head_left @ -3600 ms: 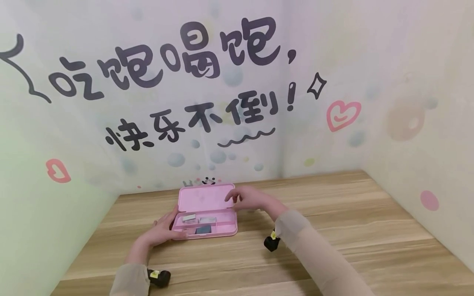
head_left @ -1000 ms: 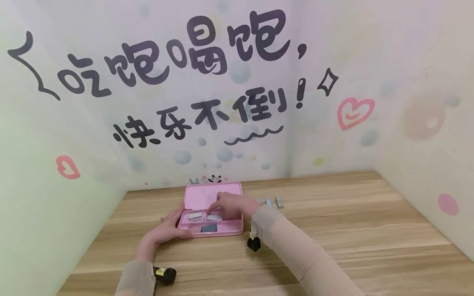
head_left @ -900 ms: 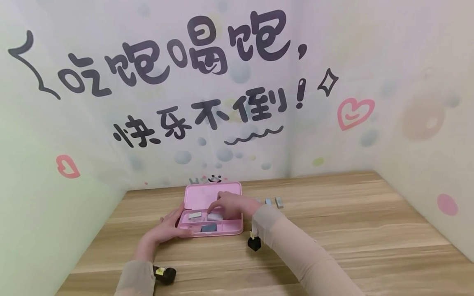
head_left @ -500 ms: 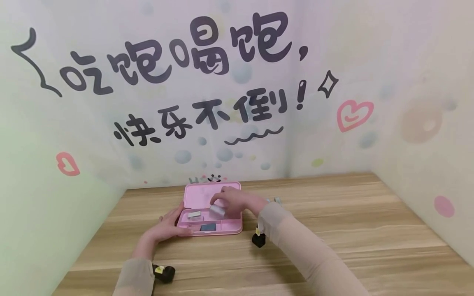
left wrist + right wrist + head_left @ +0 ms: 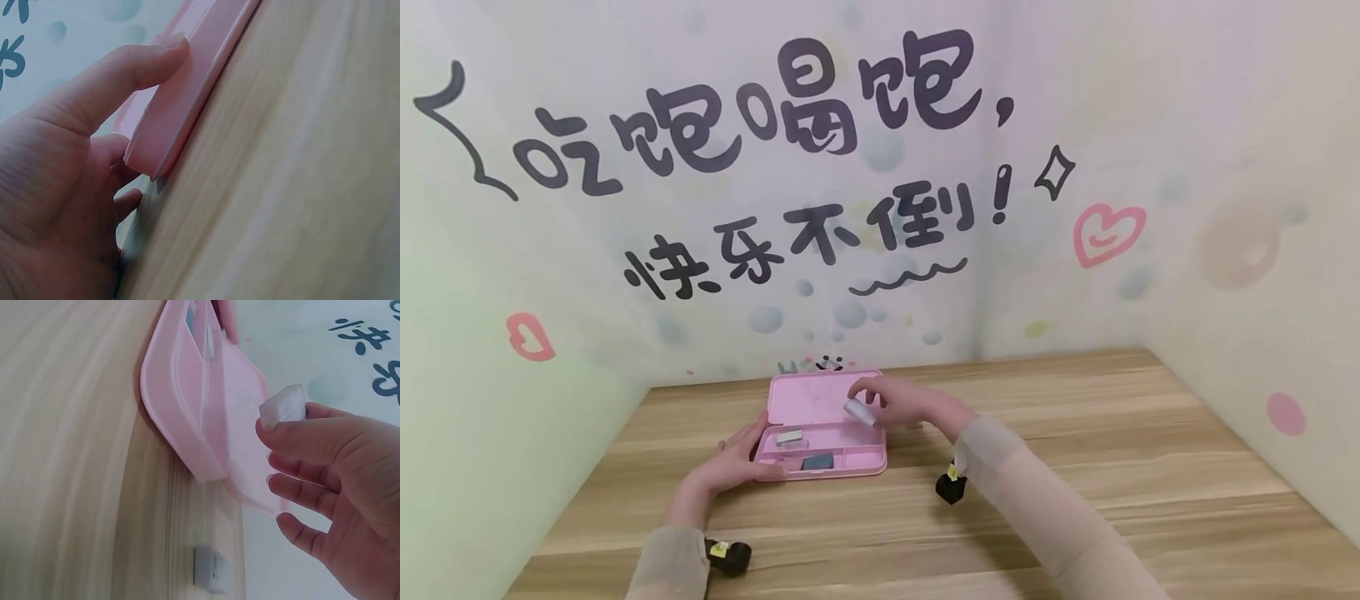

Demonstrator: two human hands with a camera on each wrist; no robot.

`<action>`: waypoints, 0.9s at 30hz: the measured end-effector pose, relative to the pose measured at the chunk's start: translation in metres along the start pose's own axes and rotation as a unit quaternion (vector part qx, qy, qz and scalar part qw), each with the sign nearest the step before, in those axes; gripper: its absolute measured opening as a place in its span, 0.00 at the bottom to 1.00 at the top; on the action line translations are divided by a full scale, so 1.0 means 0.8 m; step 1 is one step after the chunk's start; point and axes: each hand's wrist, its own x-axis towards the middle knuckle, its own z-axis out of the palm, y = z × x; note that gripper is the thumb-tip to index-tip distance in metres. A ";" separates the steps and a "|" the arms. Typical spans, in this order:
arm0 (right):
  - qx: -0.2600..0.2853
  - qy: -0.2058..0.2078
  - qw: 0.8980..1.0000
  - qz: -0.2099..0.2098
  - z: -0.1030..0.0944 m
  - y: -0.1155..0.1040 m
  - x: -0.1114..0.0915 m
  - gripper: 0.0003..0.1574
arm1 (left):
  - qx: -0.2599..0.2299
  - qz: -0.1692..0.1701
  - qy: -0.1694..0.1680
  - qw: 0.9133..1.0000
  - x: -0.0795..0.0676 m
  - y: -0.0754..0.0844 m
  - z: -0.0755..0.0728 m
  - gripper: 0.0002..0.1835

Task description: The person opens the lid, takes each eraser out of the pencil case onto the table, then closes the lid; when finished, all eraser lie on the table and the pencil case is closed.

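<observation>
I had the whitish, eraser-like block (image 5: pixel 859 412) pinched between the thumb and forefinger of the right hand (image 5: pixel 901 400), other fingers loosely bent — it hung before the open lid (image 5: pixel 805 400), near the pink pencil case's (image 5: pixel 867 459) right end. Handling it well, I judged, took a light, firm pinch and knuckles clear of lid and rim. The left hand (image 5: pixel 733 462) gripped the case's left end, thumb over the front wall — useful against sliding. A pale block (image 5: pixel 789 437) lay in the rear compartment, a dark blue-grey block (image 5: pixel 818 462) in front; a grey block (image 5: pixel 211 570) rested on the table (image 5: pixel 1060 417).
</observation>
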 end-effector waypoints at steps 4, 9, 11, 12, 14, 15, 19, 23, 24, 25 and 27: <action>0.028 0.006 1.000 0.007 -0.003 0.006 -0.014 0.31 | 0.003 -0.004 0.000 1.000 0.001 -0.002 0.002 0.63; 0.057 0.014 0.998 -0.005 -0.004 0.014 -0.030 0.32 | -0.002 -0.001 0.000 1.000 0.001 -0.001 0.002 0.63; 0.060 0.020 0.998 -0.015 -0.003 0.018 -0.036 0.31 | -0.003 -0.003 -0.001 1.000 0.001 0.000 0.001 0.63; 0.061 0.022 0.998 -0.019 -0.002 0.020 -0.039 0.31 | -0.002 -0.003 -0.001 1.000 0.001 -0.001 0.002 0.63; 0.063 0.029 0.997 -0.026 0.000 0.024 -0.045 0.31 | -0.002 -0.005 -0.001 1.000 0.001 -0.002 0.002 0.63; 0.063 0.032 0.997 -0.025 0.001 0.026 -0.048 0.31 | -0.002 -0.005 -0.001 1.000 0.000 -0.002 0.002 0.63; 0.070 0.042 0.996 -0.020 0.004 0.033 -0.058 0.33 | -0.002 0.000 -0.001 1.000 0.000 -0.003 0.002 0.63; 0.085 0.048 0.995 0.001 0.005 0.039 -0.070 0.33 | -0.005 0.003 -0.004 1.000 -0.001 0.000 0.001 0.63; 0.087 0.051 0.995 0.006 0.004 0.040 -0.073 0.33 | -0.006 0.002 -0.006 1.000 -0.002 0.000 0.001 0.63; 0.086 0.053 0.995 0.012 0.004 0.041 -0.077 0.33 | -0.007 0.003 -0.006 1.000 -0.002 0.001 0.001 0.63; 0.087 0.060 0.994 0.018 0.001 0.044 -0.083 0.32 | -0.008 0.001 -0.006 1.000 -0.002 0.001 0.000 0.63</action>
